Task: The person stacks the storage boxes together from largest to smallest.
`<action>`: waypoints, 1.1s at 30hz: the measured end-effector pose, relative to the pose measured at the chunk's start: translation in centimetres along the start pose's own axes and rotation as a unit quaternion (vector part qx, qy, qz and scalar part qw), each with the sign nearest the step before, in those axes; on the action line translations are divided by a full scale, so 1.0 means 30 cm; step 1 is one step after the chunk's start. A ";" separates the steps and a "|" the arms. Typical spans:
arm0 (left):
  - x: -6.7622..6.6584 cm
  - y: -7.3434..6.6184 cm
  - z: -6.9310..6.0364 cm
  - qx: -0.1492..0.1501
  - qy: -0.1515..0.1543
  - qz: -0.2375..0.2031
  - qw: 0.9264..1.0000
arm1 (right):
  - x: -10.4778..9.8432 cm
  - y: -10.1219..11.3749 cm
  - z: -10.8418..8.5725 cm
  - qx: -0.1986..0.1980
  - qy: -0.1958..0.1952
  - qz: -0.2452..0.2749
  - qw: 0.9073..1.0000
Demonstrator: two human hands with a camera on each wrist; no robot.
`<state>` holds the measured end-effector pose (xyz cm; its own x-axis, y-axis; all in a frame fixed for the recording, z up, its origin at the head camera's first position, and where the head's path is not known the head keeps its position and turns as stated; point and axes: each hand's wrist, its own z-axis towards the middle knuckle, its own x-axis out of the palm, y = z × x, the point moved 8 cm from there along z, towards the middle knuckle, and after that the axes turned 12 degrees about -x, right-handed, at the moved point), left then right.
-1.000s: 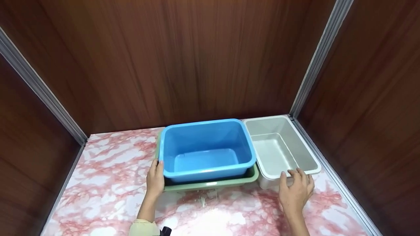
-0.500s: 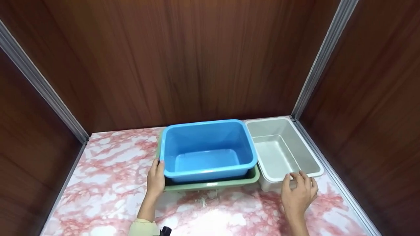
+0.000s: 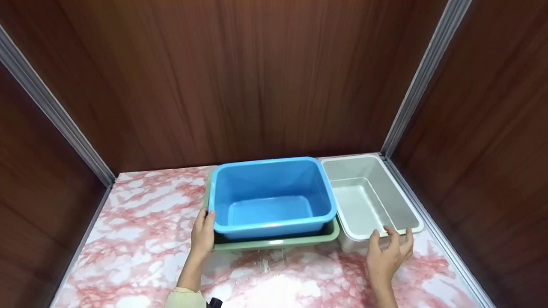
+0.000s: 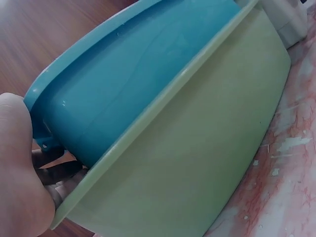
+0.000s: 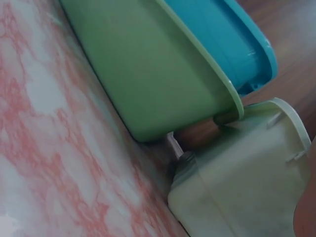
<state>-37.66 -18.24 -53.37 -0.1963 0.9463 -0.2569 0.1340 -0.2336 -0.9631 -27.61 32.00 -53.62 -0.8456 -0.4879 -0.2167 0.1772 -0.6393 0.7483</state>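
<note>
A blue rectangular basin (image 3: 274, 209) sits inside a larger green basin (image 3: 274, 244), whose front rim and left edge show beneath it. My left hand (image 3: 202, 233) holds the blue basin's left rim near its front corner. In the left wrist view, the fingers (image 4: 59, 173) reach under the blue rim, between the two basins. On the right, close against the basins, stands a pale grey bin (image 3: 357, 205) with nothing inside. My right hand (image 3: 387, 254) grips the bin's front rim, fingertips over the edge. Only a sliver of that hand shows in the right wrist view.
Brown wood-look panels (image 3: 257, 85) rise behind and on both sides, joined by metal corner posts (image 3: 421, 81). The basins and bin stand near the back panel on a pink-and-white marbled tabletop (image 3: 150, 201). A metal strip (image 3: 445, 252) runs along the right edge.
The grey bin's front edge has come slightly nearer and to the right, with my right hand on it. My right fingers have spread a little along the rim. My left hand keeps its hold.
</note>
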 end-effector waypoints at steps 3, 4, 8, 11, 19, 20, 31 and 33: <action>0.015 -0.006 0.002 -0.019 0.038 -0.038 0.998 | -0.002 -0.011 0.001 0.026 -0.003 0.023 0.999; 0.020 -0.010 0.003 -0.025 0.050 -0.051 0.997 | -0.001 -0.013 0.002 0.033 -0.004 0.029 0.999; 0.020 -0.049 0.001 -0.037 0.050 -0.049 0.997 | -0.002 -0.026 0.004 0.055 -0.010 0.049 0.997; 0.013 -0.125 -0.017 -0.021 -0.002 0.010 1.000 | -0.009 -0.033 0.005 0.064 -0.024 0.060 0.996; 0.176 -0.479 -0.129 0.157 0.024 0.059 0.986 | -0.038 -0.059 -0.005 0.085 -0.069 0.081 0.991; 0.211 -0.519 -0.141 0.182 0.047 0.055 0.981 | -0.037 -0.061 -0.004 0.085 -0.073 0.083 0.990; 0.591 -0.754 -0.152 0.185 0.271 0.165 0.930 | 0.005 -0.045 0.017 0.073 -0.070 0.042 0.994; 0.658 -0.757 -0.151 0.171 0.306 0.216 0.911 | 0.007 -0.041 0.006 0.067 -0.068 0.031 0.995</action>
<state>-40.18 6.75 -36.21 0.3950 0.6726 -0.6258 -0.2615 -0.5707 -0.7784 -28.08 32.79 -54.46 -0.8969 -0.4336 -0.0869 0.1704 -0.5201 0.8369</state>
